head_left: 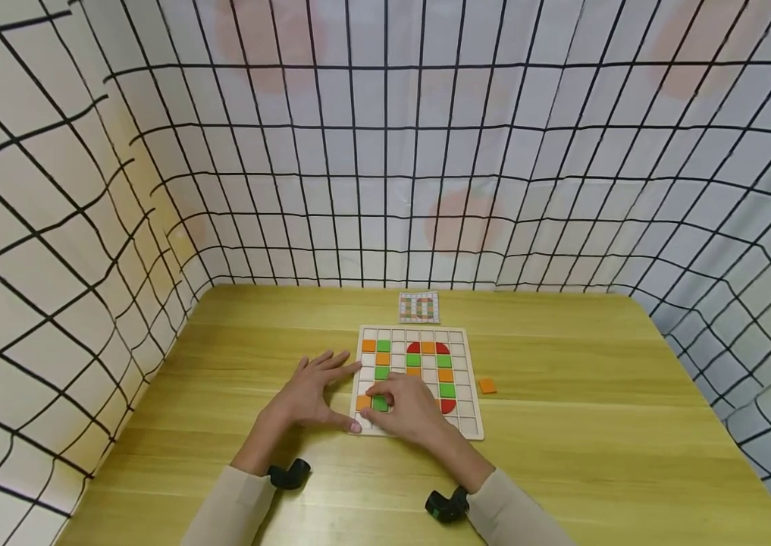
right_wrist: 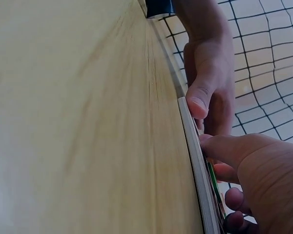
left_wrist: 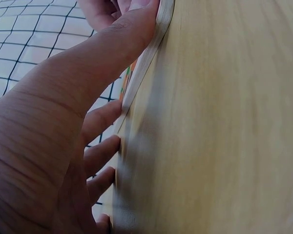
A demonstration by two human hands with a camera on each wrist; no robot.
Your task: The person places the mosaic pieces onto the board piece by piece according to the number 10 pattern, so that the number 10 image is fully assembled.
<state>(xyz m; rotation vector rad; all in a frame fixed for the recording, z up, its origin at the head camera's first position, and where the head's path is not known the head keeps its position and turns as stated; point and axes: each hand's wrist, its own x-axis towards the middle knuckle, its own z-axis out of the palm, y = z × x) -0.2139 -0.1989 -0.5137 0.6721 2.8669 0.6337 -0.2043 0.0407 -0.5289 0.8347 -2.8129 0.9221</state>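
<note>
A pale wooden grid board (head_left: 468,425) lies on the table, with orange and green square tiles and red rounded tiles in its cells. My left hand (head_left: 308,396) is spread along the board's left side, thumb by the near corner and index fingertip at the edge. Over the lower left of the board, my right hand (head_left: 409,409) pinches an orange tile (head_left: 362,403) between thumb and index finger. A green tile (head_left: 380,404) lies partly under those fingers. In the right wrist view, the right thumb (right_wrist: 224,147) meets the board's rim (right_wrist: 198,170). My right hand hides several middle cells.
A small pattern card (head_left: 418,308) lies beyond the board's far edge. One loose orange tile (head_left: 487,386) rests on the wooden table (head_left: 576,409) to the right of the board. Black netting (head_left: 385,174) over white sheeting surrounds the table's back and sides.
</note>
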